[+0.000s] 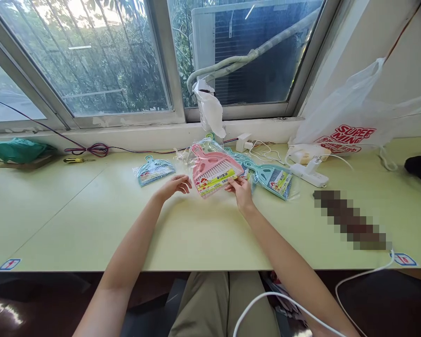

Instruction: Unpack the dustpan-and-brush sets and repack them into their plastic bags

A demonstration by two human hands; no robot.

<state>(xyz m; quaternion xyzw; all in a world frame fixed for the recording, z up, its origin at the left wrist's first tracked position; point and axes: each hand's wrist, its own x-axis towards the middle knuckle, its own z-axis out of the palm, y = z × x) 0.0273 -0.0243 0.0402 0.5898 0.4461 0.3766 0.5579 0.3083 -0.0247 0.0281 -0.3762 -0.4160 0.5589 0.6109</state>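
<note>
While my right hand (241,192) pinches the lower right corner of a bagged pink dustpan-and-brush set (215,166), my left hand (178,184) sits just beside its other edge, fingers loosely curled around nothing. The pink set is in front of me, over the pale green table (203,238); whether it touches the surface I can't tell. To its left lies a bagged blue set (156,172); to its right, overlapping turquoise ones (272,179), then a white power strip (308,175).

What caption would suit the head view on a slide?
Right hand holding a pink dustpan set, left hand beside it, bagged blue sets on the table.
</note>
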